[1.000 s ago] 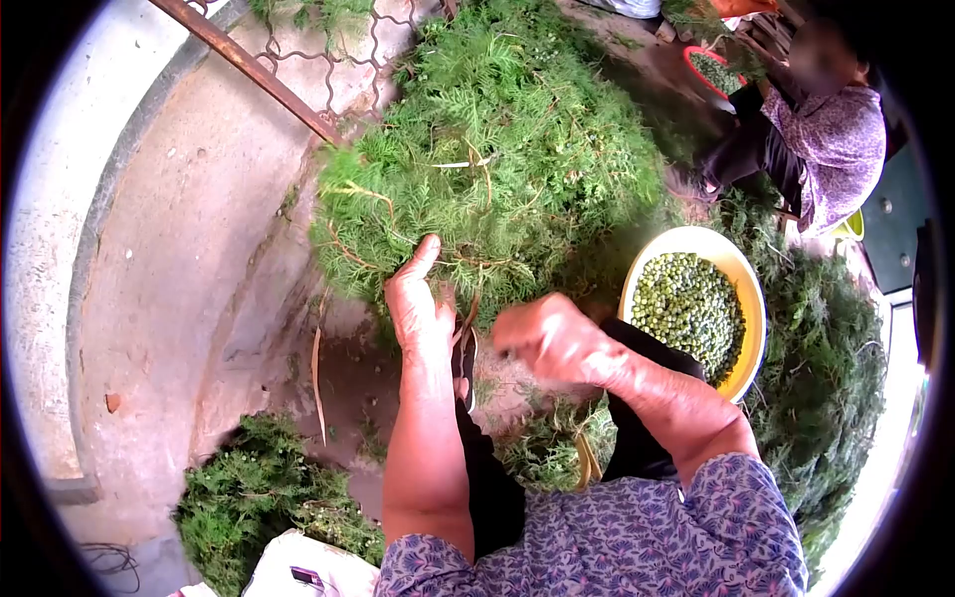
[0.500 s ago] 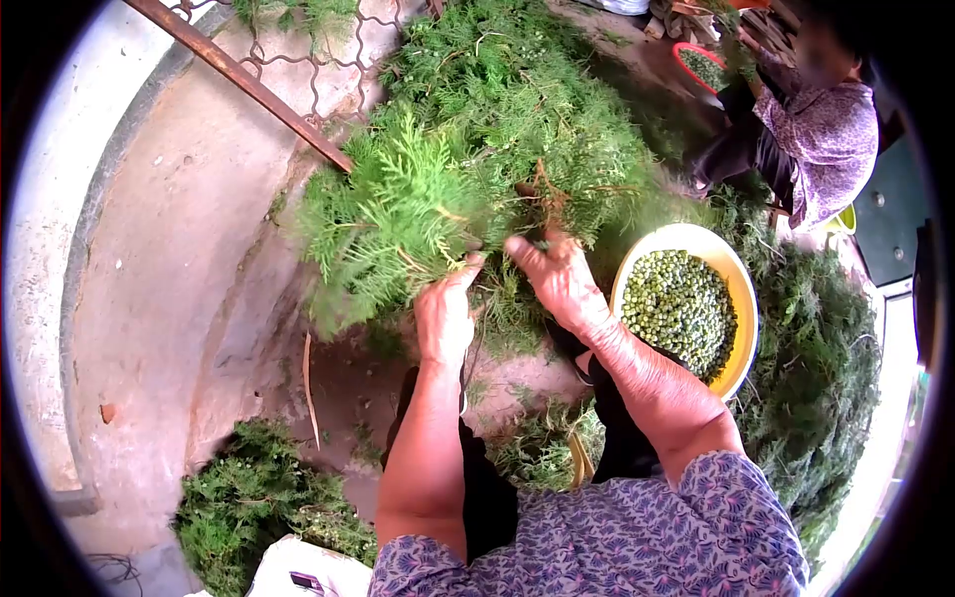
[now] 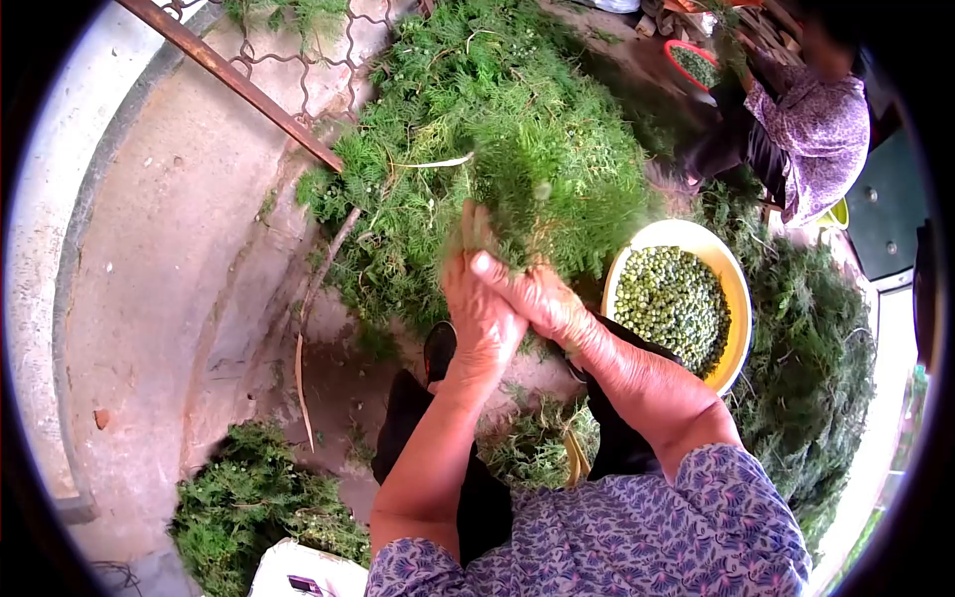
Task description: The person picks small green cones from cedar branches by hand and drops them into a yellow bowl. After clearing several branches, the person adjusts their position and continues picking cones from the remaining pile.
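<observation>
My left hand [image 3: 482, 298] and my right hand [image 3: 537, 297] meet in the middle of the view, the right thumb lying over the left hand. A leafy green sprig [image 3: 547, 189], blurred by motion, extends forward from my right hand, whose fingers are mostly hidden behind it. The left fingers point forward and are smeared. Beyond the hands lies a large heap of green branches [image 3: 428, 119]. To the right stands a yellow bowl [image 3: 741, 328] holding small round green berries [image 3: 668, 303].
Another person [image 3: 811, 139] sits at the upper right near a red-rimmed basket [image 3: 686, 88]. More cut branches lie at the right [image 3: 806, 348] and lower left [image 3: 249, 497]. A rusty bar [image 3: 239, 85] crosses the upper left; a white object [image 3: 303, 572] sits at the bottom.
My left hand has moved right and now touches my right hand. The bright sprig that was at my left hand is gone from there; blurred greenery now shows ahead of my right hand.
</observation>
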`<move>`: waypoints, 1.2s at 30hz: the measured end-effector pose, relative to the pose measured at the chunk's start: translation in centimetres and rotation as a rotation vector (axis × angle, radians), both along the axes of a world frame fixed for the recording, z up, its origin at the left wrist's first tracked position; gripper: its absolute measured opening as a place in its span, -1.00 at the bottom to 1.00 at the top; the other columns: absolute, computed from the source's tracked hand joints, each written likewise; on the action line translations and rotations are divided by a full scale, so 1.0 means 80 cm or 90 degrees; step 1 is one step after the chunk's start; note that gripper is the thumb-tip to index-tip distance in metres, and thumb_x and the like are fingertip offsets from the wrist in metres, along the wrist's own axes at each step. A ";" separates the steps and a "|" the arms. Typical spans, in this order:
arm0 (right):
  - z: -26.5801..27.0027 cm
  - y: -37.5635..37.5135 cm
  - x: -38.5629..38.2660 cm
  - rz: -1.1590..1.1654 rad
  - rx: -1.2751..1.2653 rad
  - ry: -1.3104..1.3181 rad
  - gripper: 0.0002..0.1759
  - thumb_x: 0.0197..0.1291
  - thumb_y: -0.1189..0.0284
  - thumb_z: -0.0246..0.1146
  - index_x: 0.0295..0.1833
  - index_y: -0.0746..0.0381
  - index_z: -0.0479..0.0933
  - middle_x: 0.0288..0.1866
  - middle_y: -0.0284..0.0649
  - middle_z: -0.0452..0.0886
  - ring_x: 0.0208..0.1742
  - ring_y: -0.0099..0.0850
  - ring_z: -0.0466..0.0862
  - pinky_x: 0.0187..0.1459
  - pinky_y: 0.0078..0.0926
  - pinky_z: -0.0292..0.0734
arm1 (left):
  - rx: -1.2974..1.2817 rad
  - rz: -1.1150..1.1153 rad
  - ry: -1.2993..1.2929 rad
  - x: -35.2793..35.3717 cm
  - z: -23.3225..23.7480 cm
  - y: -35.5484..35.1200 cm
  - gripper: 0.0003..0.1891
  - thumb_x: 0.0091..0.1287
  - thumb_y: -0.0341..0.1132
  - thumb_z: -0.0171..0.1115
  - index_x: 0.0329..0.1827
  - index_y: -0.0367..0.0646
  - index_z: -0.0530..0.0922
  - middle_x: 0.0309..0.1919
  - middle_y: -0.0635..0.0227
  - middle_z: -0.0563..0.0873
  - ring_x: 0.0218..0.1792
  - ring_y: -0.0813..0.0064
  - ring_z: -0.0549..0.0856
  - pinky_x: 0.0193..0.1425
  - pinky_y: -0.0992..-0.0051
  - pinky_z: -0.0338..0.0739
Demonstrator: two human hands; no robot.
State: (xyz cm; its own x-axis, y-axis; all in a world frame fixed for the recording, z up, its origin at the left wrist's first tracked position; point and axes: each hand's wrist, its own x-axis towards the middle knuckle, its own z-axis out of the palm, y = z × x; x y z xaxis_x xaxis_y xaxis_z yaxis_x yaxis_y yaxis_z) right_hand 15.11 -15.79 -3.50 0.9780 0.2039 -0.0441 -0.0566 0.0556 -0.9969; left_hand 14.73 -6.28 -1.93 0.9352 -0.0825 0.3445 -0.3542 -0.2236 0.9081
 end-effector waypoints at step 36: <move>0.054 -0.028 0.014 -0.339 -0.045 -0.140 -0.77 0.16 0.57 0.17 -0.04 0.26 0.54 -0.16 -0.22 0.61 -0.18 -0.54 0.59 -0.21 -0.65 0.53 | -0.474 0.094 0.382 0.010 0.025 0.070 -0.72 0.06 -0.54 0.25 -0.11 -0.31 0.54 -0.24 0.26 0.65 -0.27 0.40 0.64 -0.16 0.41 0.56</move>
State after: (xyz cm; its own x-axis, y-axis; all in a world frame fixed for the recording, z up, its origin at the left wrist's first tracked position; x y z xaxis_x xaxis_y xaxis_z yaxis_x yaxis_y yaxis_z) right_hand 16.23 -18.06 0.79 0.9328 -0.3143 0.1763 0.1699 -0.0480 -0.9843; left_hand 15.50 -0.68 0.07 0.9560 0.0965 -0.2772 0.1998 0.4778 0.8554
